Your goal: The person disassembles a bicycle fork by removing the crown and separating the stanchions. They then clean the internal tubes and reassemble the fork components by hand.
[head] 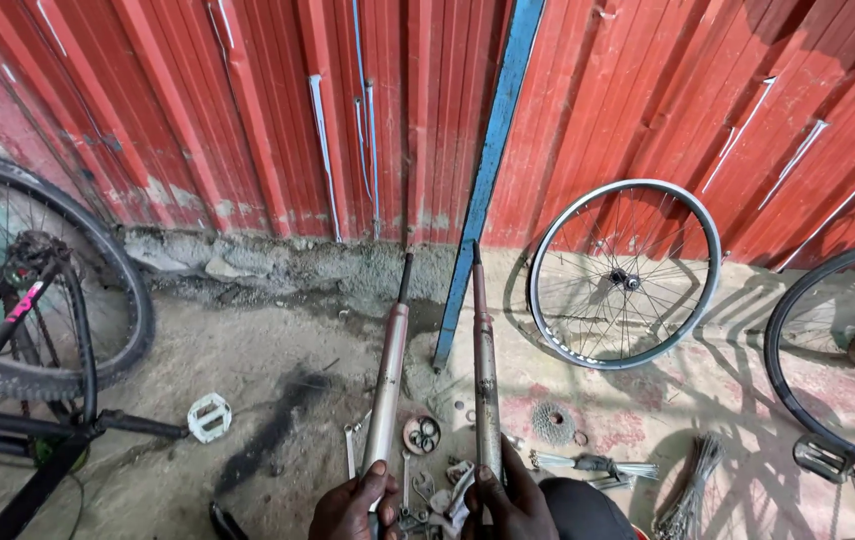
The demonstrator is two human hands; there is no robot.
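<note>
You held two dull metal fork legs [385,360], their tan paint scuffed and matt. The wall [197,110] behind was ribbed sheet metal, painted red and chalky at its foot. The bare wheel rim [709,262] looked smooth, shiny metal; the floor [277,350] was rough, dusty concrete with dark stains.

Both hands [437,505] ran off the bottom edge, hiding their grip on the fork legs [387,385]. The bicycle [17,340] was cut off left; small parts [425,470] were too tiny to tell.

My two dusty metal fork legs [387,380] [486,370] stand side by side, slim ends pointing to twelve o'clock.
</note>
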